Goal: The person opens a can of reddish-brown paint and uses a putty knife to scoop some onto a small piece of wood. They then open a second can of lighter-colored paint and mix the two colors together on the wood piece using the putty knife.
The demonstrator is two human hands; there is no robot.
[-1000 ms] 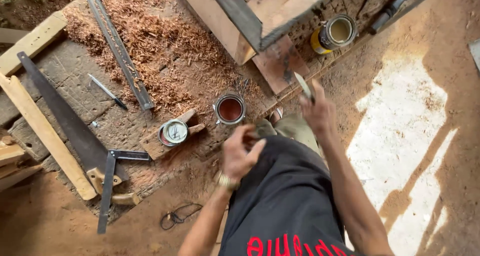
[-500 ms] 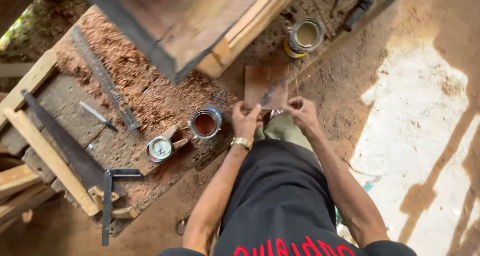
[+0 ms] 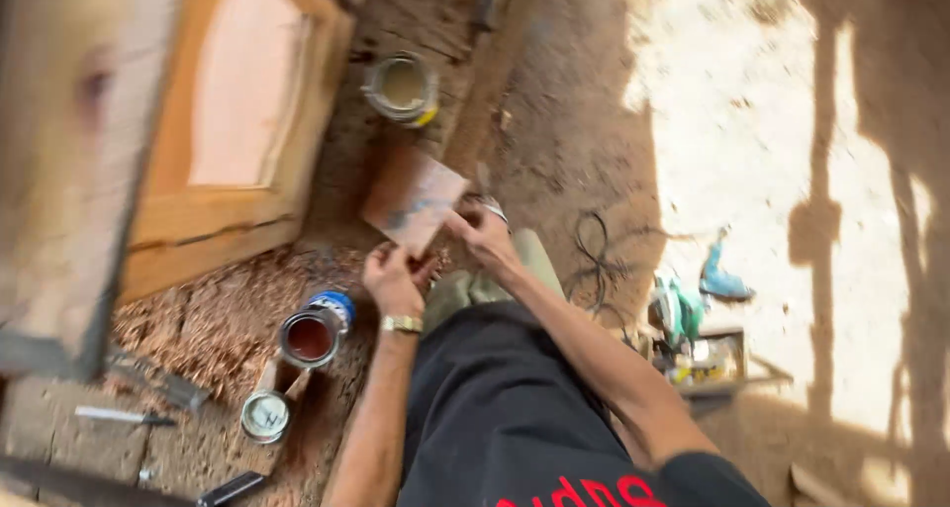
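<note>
An open tin (image 3: 311, 337) is holding red-brown liquid; our left hand (image 3: 393, 277) and right hand (image 3: 482, 229) are gripping a small board (image 3: 413, 200), fingers closed.

Under me the ground (image 3: 584, 121) is bare packed earth, reddish brown and rough. Off to the right of where I grip, a broad patch of sunlight (image 3: 752, 141) bleaches the dirt almost white, and long dark shadows (image 3: 821, 220) of posts cut across it. Left of my grip and further out, a big wooden frame (image 3: 237, 220) with a pale inset panel stands close to the camera, blurred. Nearer me on that left side, wood shavings (image 3: 213, 319) lie thick over old grey planks (image 3: 59, 438). A loose dark cable (image 3: 594, 260) curls on the dirt just right of my grip.
</note>
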